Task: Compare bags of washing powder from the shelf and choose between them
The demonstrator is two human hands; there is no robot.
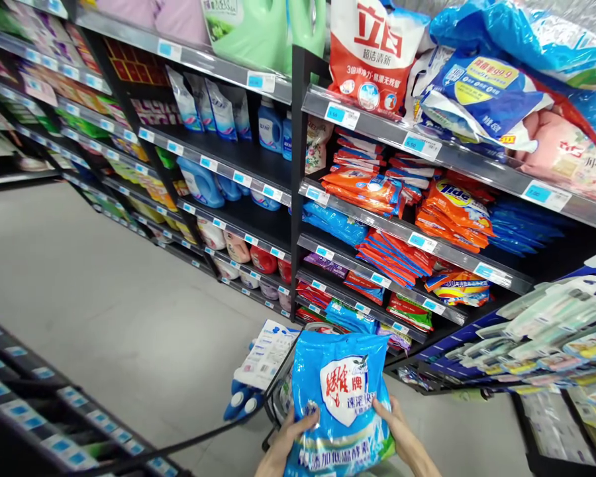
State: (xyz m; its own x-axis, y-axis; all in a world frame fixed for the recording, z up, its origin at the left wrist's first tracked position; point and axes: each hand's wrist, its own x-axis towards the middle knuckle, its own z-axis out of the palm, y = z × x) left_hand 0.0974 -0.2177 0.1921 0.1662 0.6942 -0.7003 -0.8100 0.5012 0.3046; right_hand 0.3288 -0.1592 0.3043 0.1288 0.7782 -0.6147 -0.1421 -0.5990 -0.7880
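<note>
A large blue bag of washing powder (345, 434) with red and white lettering is held upright in front of me. My left hand (293, 434) grips its left side, thumb pressed on the front. On the opposite side my right hand (397, 427) grips the bag the same way, its thumb on the front and its other fingers out of sight behind it. Just behind the bag, partly covered by it, stands a cart (278, 391) with a dark frame. Blue bottles (243, 397) and a white printed pack (268, 354) are beside it.
Shelves ahead carry stacked detergent bags, among them orange Tide bags (457, 205) and a red-and-white bag (372, 59). Detergent bottles (271, 126) line the left shelves. Hanging packs (546, 318) stick out at the right. A dark shelf unit (34, 404) borders the grey floor (144, 291) at lower left.
</note>
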